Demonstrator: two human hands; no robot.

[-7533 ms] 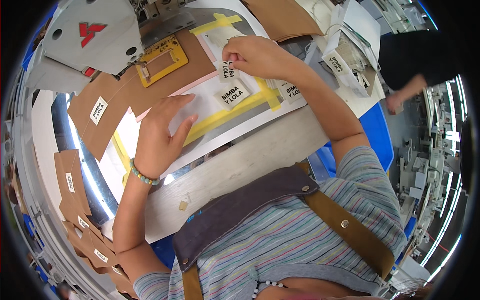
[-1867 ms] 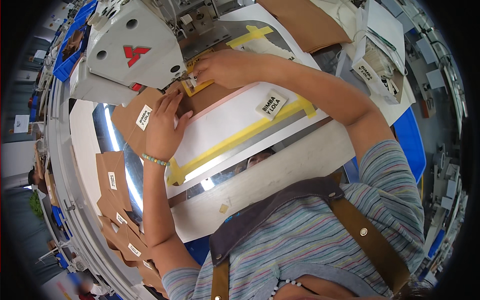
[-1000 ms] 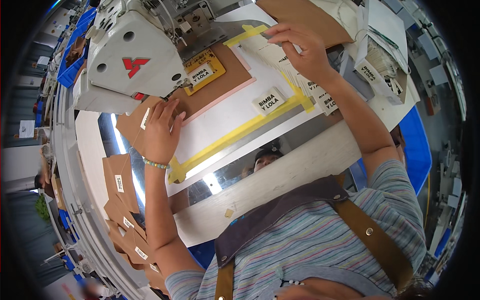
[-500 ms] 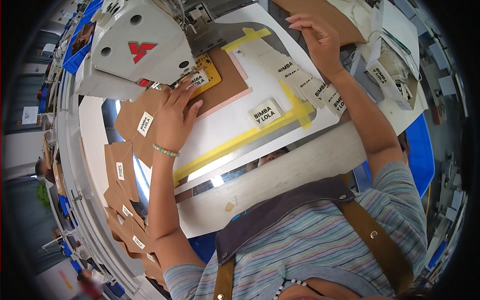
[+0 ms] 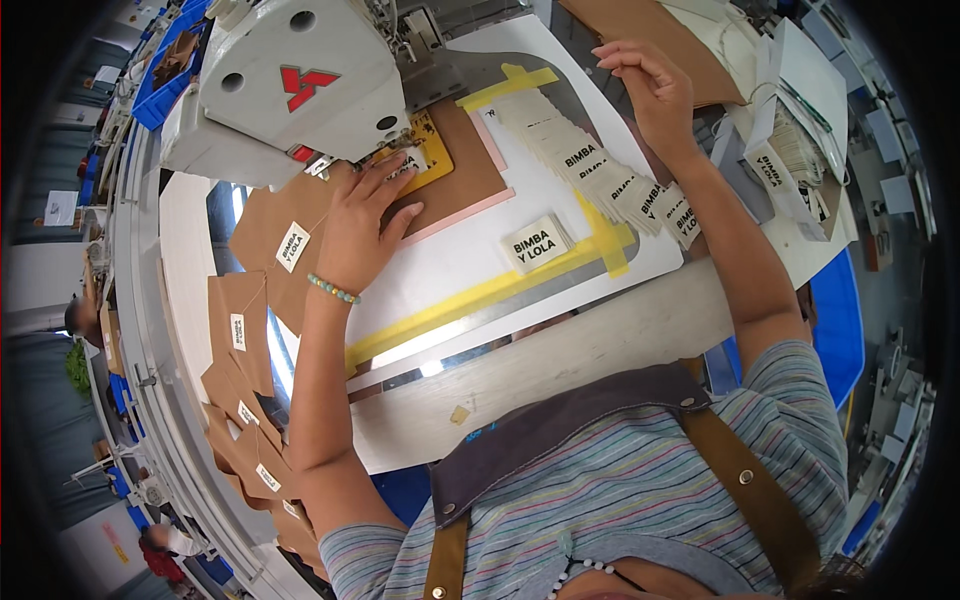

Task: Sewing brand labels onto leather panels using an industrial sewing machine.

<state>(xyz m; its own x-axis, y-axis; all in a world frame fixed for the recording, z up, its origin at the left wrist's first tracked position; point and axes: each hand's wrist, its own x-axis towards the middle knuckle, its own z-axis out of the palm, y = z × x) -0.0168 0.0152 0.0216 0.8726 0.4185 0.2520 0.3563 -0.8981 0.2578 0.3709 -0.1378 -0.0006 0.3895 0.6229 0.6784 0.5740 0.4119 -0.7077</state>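
Observation:
My left hand (image 5: 365,225), fingers spread and lying flat, rests on a brown panel (image 5: 470,180) beneath the head of a white sewing machine (image 5: 290,95). Its fingertips touch a small white printed label (image 5: 411,162) framed by a yellow template (image 5: 437,150) near the needle. My right hand (image 5: 652,95) is raised to the right of the machine bed, fingers loosely bent, holding nothing. Below it a fanned row of white labels (image 5: 590,165) lies on the bed. A small stack of labels (image 5: 535,243) sits nearer to me, beside yellow tape (image 5: 480,303).
Brown pieces with labels (image 5: 240,335), joined by thread, trail down the left side. At the right stands a white box (image 5: 775,170) full of labels. Brown sheets (image 5: 655,45) lie at the far right. A blue bin (image 5: 838,310) is at right; a blue crate (image 5: 165,85) at far left.
The whole view has shifted slightly. My left hand stays on the panel by the needle, and my right hand stays raised with nothing in it.

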